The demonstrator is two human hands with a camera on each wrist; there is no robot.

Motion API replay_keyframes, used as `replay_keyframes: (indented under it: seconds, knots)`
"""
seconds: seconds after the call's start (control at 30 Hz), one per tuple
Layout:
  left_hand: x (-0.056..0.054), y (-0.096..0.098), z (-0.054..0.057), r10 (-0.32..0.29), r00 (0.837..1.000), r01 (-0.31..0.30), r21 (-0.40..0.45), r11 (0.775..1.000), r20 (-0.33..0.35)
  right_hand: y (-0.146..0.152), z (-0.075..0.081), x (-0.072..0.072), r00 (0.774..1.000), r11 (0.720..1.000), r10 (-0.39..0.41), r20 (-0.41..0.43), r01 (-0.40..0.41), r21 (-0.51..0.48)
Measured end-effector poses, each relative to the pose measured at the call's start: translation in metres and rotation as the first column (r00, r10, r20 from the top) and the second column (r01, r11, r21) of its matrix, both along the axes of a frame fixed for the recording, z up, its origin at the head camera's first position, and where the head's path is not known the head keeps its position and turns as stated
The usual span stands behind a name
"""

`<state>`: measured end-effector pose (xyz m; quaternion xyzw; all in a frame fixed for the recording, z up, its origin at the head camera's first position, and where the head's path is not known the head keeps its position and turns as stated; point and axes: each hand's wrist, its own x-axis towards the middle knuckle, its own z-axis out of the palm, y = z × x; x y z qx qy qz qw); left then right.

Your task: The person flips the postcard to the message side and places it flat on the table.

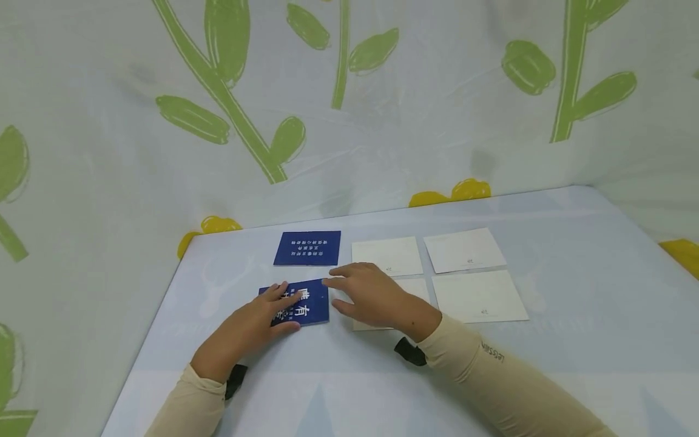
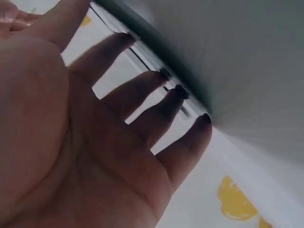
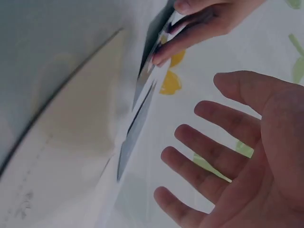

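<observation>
A dark blue card [image 1: 319, 291] with large white characters lies on the table, partly covered by my left hand [image 1: 243, 328]. The fingers of that hand are spread, and their tips rest on the card; in the left wrist view the fingertips [image 2: 206, 118] press down on the surface. My right hand [image 1: 374, 297] hovers at the card's right edge, over part of a white card [image 1: 417, 287]. Its fingers look relaxed and apart in the right wrist view, with nothing held in the palm [image 3: 251, 185].
Behind the front card lies a second blue card [image 1: 307, 258] with small white text. To the right are more white cards, one at the back [image 1: 384, 252], one at the far right [image 1: 464, 250] and one in front of it [image 1: 480, 295]. A leaf-patterned curtain [image 1: 382, 139] borders the table [image 1: 327, 388].
</observation>
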<state>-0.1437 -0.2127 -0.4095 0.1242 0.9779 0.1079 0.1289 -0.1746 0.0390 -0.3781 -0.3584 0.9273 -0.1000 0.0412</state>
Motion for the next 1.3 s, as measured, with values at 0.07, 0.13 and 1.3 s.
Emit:
replay_keyframes:
  seconds: [0.07,0.13,1.3]
  knots:
    - [0.001,-0.001,0.0,-0.01,1.0,0.01,0.015,1.0,0.013,-0.001,-0.003,0.002,1.0,1.0,0.016,0.004,-0.017,0.02]
    - [0.002,-0.002,-0.001,-0.019,0.999,0.019,0.029,0.999,0.026,-0.002,-0.007,0.003,0.999,0.998,0.045,0.008,-0.046,0.033]
    - [-0.002,0.0,0.008,-0.123,0.99,0.133,0.17,0.977,-0.065,-0.006,-0.023,0.001,0.998,0.99,0.054,-0.026,-0.057,-0.132]
